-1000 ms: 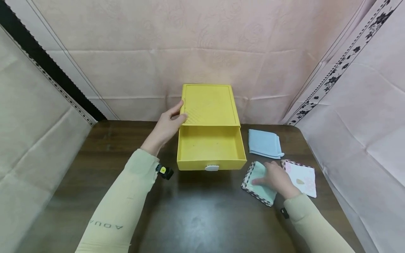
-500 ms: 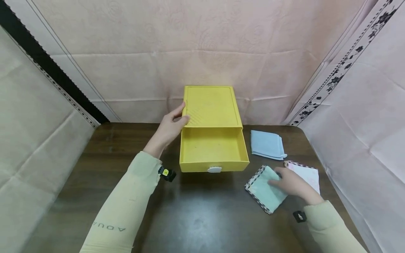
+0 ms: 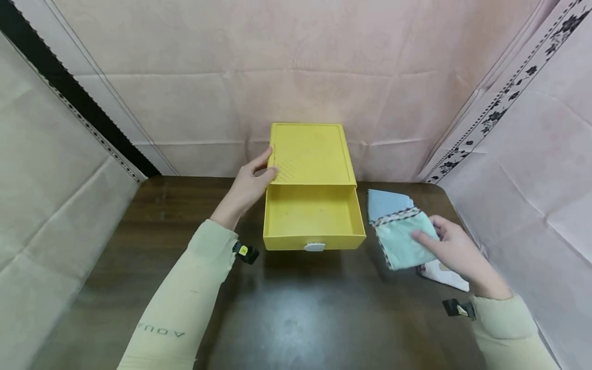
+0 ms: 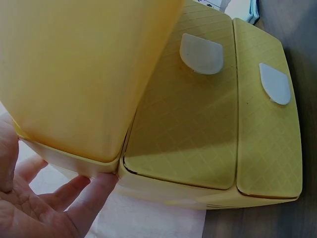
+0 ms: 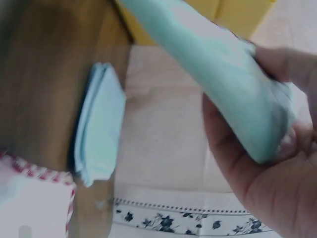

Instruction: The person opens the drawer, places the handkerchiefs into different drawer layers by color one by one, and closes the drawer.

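Observation:
A yellow drawer box stands at the back of the table, its top drawer pulled out with nothing inside. My left hand rests against the box's left side near the front edge. In the left wrist view, the fingers touch that side, fairly straight. My right hand pinches a folded mint-green cloth with checked trim, held above the table. Behind it lies a folded light-blue cloth, partly covered. A white folded cloth lies beneath the right hand, mostly hidden.
Two lower drawers with white tabs are shut in the left wrist view. Pale fabric walls enclose the dark wooden table at the back and sides. The back fabric stands close behind the box.
My right hand has taken hold of the mint-green cloth and lifted it off the table, up and to the right, over the blue and white cloths. The left hand stays at the box.

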The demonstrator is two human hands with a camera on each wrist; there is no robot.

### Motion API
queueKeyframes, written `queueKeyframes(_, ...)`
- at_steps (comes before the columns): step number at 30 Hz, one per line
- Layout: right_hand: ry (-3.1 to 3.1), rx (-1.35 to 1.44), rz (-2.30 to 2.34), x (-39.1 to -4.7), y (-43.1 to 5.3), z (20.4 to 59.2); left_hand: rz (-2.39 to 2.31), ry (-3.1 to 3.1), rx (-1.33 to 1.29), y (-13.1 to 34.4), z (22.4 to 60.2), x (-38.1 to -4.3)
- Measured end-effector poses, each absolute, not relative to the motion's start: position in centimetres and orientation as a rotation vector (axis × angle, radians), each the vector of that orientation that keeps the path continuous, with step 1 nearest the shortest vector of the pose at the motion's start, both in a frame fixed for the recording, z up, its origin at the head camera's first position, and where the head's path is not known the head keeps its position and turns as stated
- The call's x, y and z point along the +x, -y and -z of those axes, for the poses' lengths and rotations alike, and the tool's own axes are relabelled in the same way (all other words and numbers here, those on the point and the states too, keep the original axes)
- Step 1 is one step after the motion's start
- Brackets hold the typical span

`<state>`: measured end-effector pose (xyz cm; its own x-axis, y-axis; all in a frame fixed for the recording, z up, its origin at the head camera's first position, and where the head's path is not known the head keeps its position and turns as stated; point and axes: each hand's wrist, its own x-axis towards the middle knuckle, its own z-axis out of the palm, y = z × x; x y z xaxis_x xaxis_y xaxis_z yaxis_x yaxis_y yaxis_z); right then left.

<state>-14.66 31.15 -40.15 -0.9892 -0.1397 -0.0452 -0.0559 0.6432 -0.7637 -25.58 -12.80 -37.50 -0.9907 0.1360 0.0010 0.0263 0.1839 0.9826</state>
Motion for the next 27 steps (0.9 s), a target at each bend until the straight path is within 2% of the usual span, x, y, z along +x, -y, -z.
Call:
queueKeyframes(6, -2.825, -0.038, 1.588, -14.7, -30.2, 38.2, -1.919, -2.356, 0.148, 12.7, 37.6, -25.5)
queueKeyframes(14, -2.323, 0.022, 2.465, -15.0, -27.7, 35.4, -1.891, -2.397, 0.179, 12.8, 37.5, -25.6)
queueKeyframes(20, -2.227, -0.070, 2.646, -15.2, -23.8, 33.5, -1.872, -2.416, 0.155, 12.9, 37.5, -25.6)
queueKeyframes(27, -2.244, -0.260, 2.620, -14.9, -18.8, 31.8, -1.892, -2.411, 0.173, 12.8, 37.8, -25.7)
